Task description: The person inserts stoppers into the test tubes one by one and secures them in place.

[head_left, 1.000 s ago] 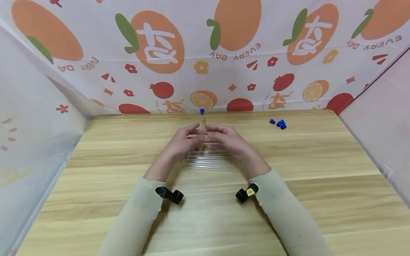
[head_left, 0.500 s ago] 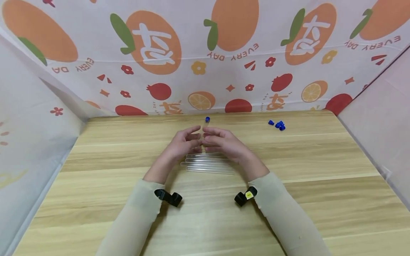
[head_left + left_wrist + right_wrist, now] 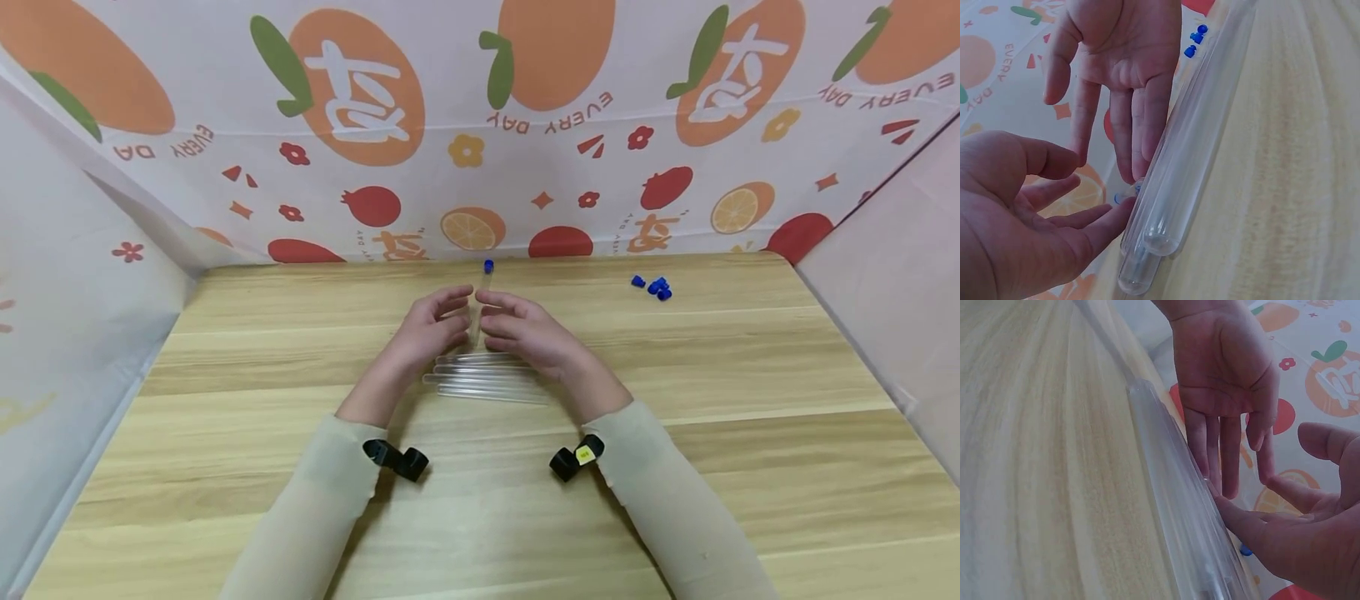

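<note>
A clear test tube (image 3: 480,312) with a blue cap (image 3: 488,266) lies between my two hands, cap pointing away from me. My left hand (image 3: 433,323) and right hand (image 3: 519,327) flank it with fingers straight and slightly apart. Several uncapped clear tubes (image 3: 487,379) lie side by side just in front of my hands. In the left wrist view, fingertips of the left hand (image 3: 1022,212) and right hand (image 3: 1125,62) touch the tube stack (image 3: 1191,144). The right wrist view shows the tubes (image 3: 1179,506) under the left hand (image 3: 1222,381) and right hand (image 3: 1297,544).
A small cluster of loose blue caps (image 3: 654,288) sits at the far right of the wooden table (image 3: 750,400). Fruit-printed cloth walls (image 3: 465,125) close off the back and both sides. A black camera is strapped under each wrist (image 3: 397,458).
The capped tube stood upright, pinched between both hands; it has tipped away and down onto the table, and both hands have opened and spread slightly apart.
</note>
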Tool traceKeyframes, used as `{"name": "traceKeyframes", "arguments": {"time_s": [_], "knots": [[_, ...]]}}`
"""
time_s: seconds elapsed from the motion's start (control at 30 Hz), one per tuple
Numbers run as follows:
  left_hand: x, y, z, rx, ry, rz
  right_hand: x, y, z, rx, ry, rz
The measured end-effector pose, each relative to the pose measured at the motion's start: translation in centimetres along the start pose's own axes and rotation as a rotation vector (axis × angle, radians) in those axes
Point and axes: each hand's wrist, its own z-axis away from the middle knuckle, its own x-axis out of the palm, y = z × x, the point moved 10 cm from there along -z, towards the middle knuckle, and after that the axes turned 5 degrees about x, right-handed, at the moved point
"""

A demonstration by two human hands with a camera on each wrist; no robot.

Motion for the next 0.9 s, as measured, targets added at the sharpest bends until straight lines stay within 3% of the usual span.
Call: {"name": "traceKeyframes", "arguments": {"time_s": [0.6, 0.9], "knots": [[-0.4, -0.4, -0.1, -0.019, 0.034, 0.041, 0.3, 0.2, -0.3, 0.000, -0.005, 0.054], [-0.2, -0.6, -0.1, -0.018, 0.020, 0.032, 0.9, 0.7, -0.3, 0.023, 0.007, 0.083]]}}
